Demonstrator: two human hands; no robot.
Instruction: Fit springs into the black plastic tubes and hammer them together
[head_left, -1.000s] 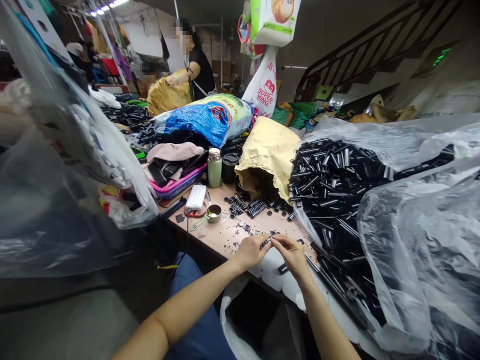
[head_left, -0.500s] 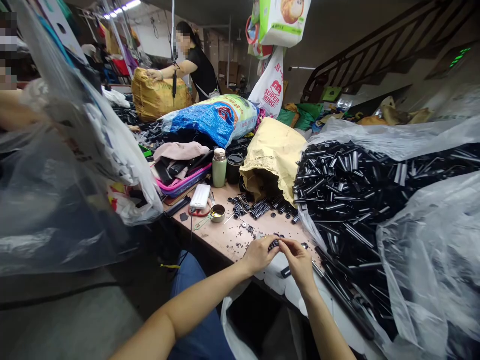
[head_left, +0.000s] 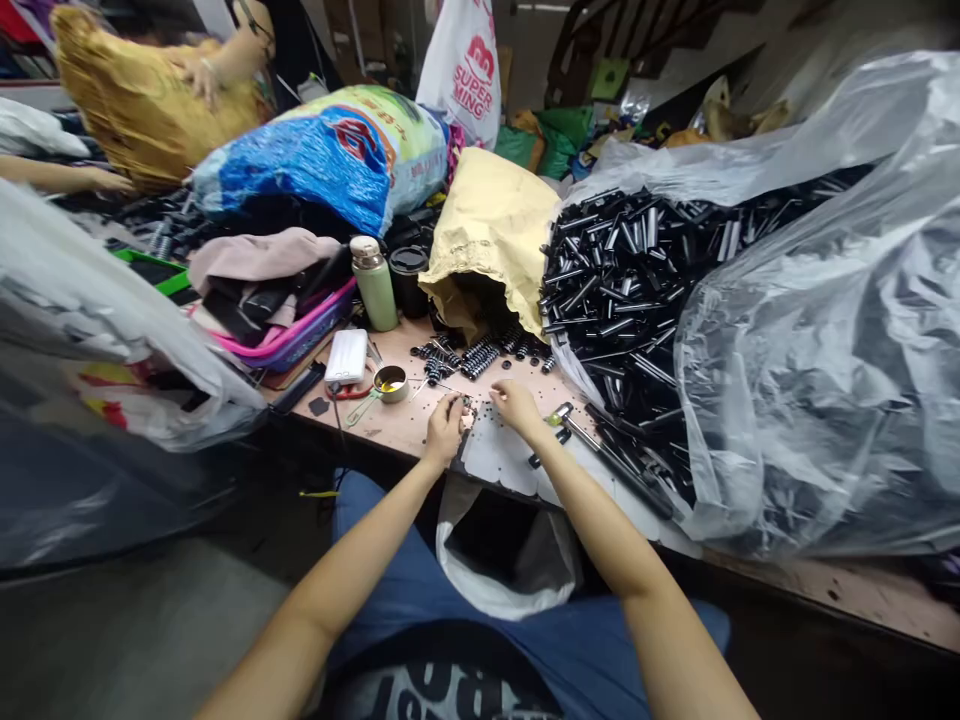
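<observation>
Far left, clear plastic bags [head_left: 112, 330] slump over the table edge; behind them a co-worker's hand [head_left: 196, 75] rests on a yellow woven sack [head_left: 127, 95]. Next right, a blue printed sack [head_left: 322, 150] lies on its side, with a pink basket [head_left: 300, 335] of dark clothes in front of it. On the wooden table [head_left: 397, 425]: a white power bank [head_left: 347, 355], a small tin dish [head_left: 391, 383] with yellowish stuff inside, a green thermos [head_left: 373, 283] upright, a black cup [head_left: 411, 280] just beside it.

Left hand [head_left: 444, 428] sits on the table near its front edge, fingers curled in, fingertips pinching a small dark part [head_left: 466, 403]. The part is tiny, black and short; its shape is too small to make out. It sits at the left fingertips, between both hands, just above the tabletop.

Right hand [head_left: 516, 404] is just beside it, palm down, fingers bent toward the scattered small black bits [head_left: 487, 412]; cannot tell if it grips anything. Both hands work over a white scalloped sheet [head_left: 502, 462] at the table edge. A white bag [head_left: 502, 545] hangs open below the edge.

Behind the hands, ribbed black springs [head_left: 480, 357] lie in short stacks at the mouth of a tan paper sack [head_left: 495, 235]. On the right, a big heap of glossy black tubes [head_left: 622, 280] spills from a clear plastic sheet [head_left: 817, 330]; a few long tubes reach down near the right hand.
</observation>
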